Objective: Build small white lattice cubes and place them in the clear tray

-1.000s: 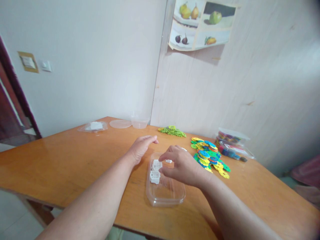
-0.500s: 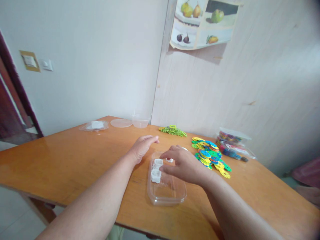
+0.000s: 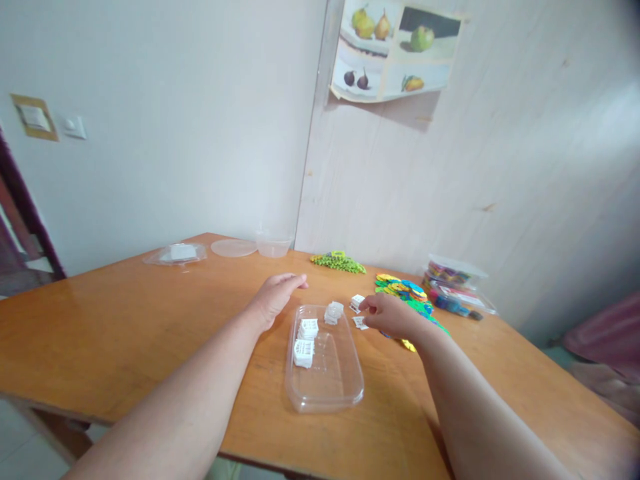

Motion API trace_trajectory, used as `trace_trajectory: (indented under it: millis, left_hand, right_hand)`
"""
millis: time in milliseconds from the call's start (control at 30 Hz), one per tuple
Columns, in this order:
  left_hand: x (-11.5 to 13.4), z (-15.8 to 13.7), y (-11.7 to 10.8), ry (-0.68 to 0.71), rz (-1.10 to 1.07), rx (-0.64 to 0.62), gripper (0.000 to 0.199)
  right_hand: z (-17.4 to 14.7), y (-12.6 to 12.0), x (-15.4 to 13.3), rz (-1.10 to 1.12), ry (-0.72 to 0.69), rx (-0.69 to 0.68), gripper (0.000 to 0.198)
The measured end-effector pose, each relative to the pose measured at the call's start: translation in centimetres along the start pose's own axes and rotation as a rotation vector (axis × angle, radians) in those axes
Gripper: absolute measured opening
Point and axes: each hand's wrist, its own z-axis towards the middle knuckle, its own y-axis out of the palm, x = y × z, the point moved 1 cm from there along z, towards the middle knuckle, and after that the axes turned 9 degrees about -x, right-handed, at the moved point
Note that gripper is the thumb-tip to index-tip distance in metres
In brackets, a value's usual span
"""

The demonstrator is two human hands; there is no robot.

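Person's R hand reached past clear tub, fingers narrowed at loose white pcs; couldn't tell if any gripped. L hand, uncurled, was just beside tub's far-L corner. White stacks sat in tub, btwn hands. Multicolored discs lay beyond R hand; green pile farther ahead, btwn both.

No legible txt, nos. or signs anywhere.

Two bare forearms here, broad and rounded, tapering to the left hand and right hand, both bare too! And down low, a blurred patch of pale green cloth!
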Motion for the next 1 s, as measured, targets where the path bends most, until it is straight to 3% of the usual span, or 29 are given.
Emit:
trace_trajectory:
  millis: [167, 333, 767, 1000]
  left_hand:
    - [0.0, 0.0, 0.0, -0.004, -0.010, -0.005, 0.041]
    - [0.1, -0.1, 0.1, -0.011, -0.014, -0.011, 0.039]
    - [0.0, -0.1, 0.1, -0.008, -0.012, -0.037, 0.039]
    - [0.2, -0.1, 0.2, -0.025, -0.020, -0.051, 0.036]
  right_hand:
    - [0.4, 0.9, 0.1, -0.065, -0.062, -0.014, 0.039]
    - [0.8, 1.3, 0.2, -0.063, -0.020, -0.063, 0.032]
    - [0.5, 0.7, 0.1, -0.055, -0.045, -0.025, 0.016]
    - [0.6, 0.8, 0.1, -0.062, -0.039, -0.015, 0.017]
